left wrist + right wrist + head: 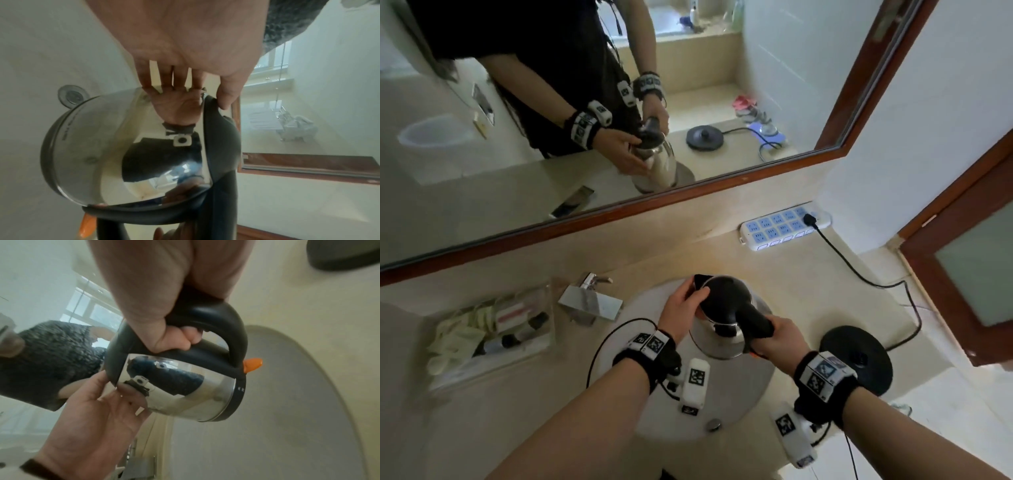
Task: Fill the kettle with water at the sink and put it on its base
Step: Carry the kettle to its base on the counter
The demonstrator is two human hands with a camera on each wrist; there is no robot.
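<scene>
A steel kettle with a black lid and handle hangs tilted over the pale round sink. My right hand grips its black handle, fingers curled through the loop, just above the orange switch. My left hand holds the top of the kettle: thumb on the black lid rim, fingers flat against the steel wall. The lid looks closed. The round black base sits on the counter right of the sink. The square chrome faucet stands at the sink's back left; no water is seen running.
A blue and white power strip lies by the mirror, and the base's black cord runs from it across the counter. A clear tray of toiletries stands left of the faucet. The drain is near me.
</scene>
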